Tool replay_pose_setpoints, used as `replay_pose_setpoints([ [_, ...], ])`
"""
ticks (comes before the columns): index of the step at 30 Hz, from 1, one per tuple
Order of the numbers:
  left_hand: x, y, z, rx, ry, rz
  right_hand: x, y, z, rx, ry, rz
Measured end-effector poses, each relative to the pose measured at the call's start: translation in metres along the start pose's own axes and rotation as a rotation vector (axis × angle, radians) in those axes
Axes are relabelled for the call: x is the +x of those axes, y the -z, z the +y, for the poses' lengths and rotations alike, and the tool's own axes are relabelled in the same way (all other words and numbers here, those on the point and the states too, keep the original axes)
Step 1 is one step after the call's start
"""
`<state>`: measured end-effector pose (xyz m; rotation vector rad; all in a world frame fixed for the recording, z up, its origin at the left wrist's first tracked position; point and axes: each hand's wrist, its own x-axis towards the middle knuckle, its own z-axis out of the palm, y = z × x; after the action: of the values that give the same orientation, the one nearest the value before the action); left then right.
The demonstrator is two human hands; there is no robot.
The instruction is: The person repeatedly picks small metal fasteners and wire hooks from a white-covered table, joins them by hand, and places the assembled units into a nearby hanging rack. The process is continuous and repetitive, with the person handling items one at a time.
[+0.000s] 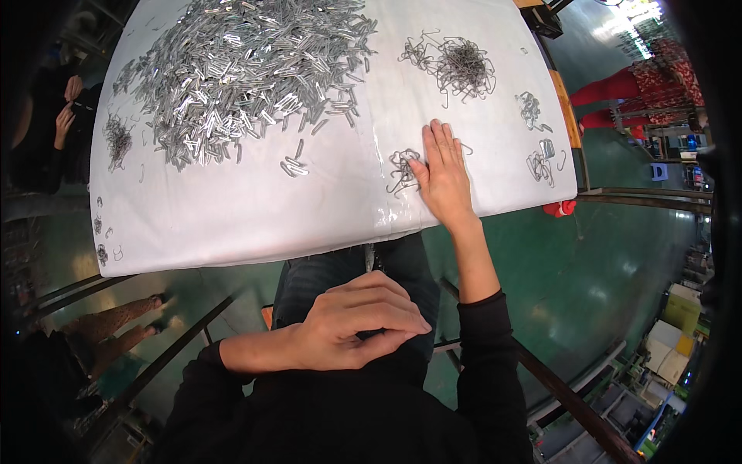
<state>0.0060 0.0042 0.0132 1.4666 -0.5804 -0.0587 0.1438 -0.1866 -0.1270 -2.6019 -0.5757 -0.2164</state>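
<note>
Small cluster of bent wire hooks (403, 172) sits just right of frame centre, upper half, on the white tabletop (255, 224); thin grey wire by the look of it, so I judge each one light, stiff with some spring, not fragile; smooth metal, probably slides easily; main nuisance is likely tangling, since the curved ends overlap; best hold, I'd say, is a thumb-and-index pinch on a straight shank at the cluster's outer edge; pinching the curved ends would likely drag neighbours along.

Right grip (447, 182): forearm up from lower right; back of hand up, long fingers straight, side by side, aimed at the top of the frame; thumb spread left, tip at the cluster's right edge; can't tell if it presses wire; nothing visibly clamped, palm side hidden; a loose hook (467, 148) lies just right of my fingers; larger hook pile (466, 69) is past my fingertips, upper right.

Left grip (359, 321): lower centre, above my lap (305, 282), off the tabletop; forearm in from lower left, fingers curled, pointing right; no thing shows in it, but the inside is mostly hidden, so can't tell if it's closed on anything; heap of silver metal pieces (255, 69) upper left, well apart from it.
</note>
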Motion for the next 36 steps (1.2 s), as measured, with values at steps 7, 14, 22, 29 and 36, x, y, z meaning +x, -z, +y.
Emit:
replay_pose_setpoints([
  [7,-0.003,0.001,-0.005,-0.038,-0.024,-0.001,-0.006,0.020,0.012,0.169,-0.110,0.077],
  [14,-0.003,0.006,-0.008,-0.035,-0.049,0.007,-0.012,0.039,0.032,-0.258,-0.239,0.035],
  [22,-0.001,0.009,-0.007,-0.021,-0.040,-0.007,-0.013,0.007,-0.021,0.032,-0.051,0.101],
  [29,-0.001,0.007,-0.009,-0.034,-0.050,-0.006,-0.028,0.008,-0.052,0.235,0.089,-0.053],
  [36,-0.004,0.005,-0.008,-0.063,-0.055,0.002,-0.008,0.013,-0.025,0.179,-0.181,0.134],
])
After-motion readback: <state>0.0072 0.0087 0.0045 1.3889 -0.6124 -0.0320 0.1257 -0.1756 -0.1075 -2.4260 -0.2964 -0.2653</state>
